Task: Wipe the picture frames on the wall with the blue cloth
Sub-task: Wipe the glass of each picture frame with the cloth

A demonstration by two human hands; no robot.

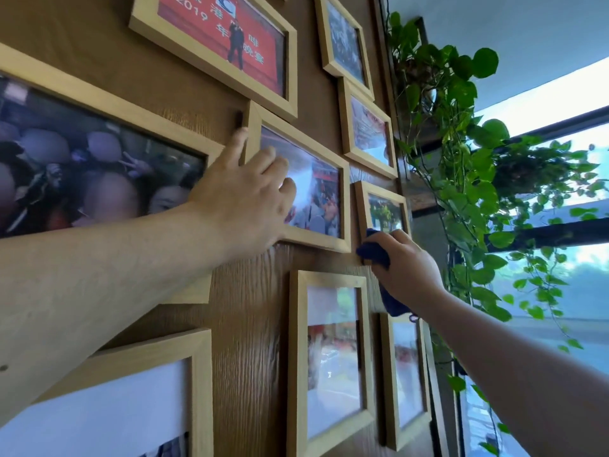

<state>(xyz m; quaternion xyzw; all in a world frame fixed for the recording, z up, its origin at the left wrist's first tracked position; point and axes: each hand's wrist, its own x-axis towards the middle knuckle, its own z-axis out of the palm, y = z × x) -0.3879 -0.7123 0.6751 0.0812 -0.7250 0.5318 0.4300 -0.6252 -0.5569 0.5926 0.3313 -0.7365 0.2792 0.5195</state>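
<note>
Several light wooden picture frames hang on a brown wood-grain wall [250, 311]. My left hand [244, 196] lies flat with spread fingers on the middle frame [342, 206], covering its left half. My right hand [407, 262] grips the dark blue cloth [374, 250] and presses it against the lower edge of a small frame [362, 202] just to the right. A tail of the cloth hangs below my wrist. The small frame's bottom rail is hidden behind the cloth and hand.
A red-photo frame [290, 77] hangs above, a large frame [99, 103] at left, two upright frames [296, 357] below. Trailing green plants [461, 179] on a dark shelf hang close to the right of the frames, with a bright window [566, 291] beyond.
</note>
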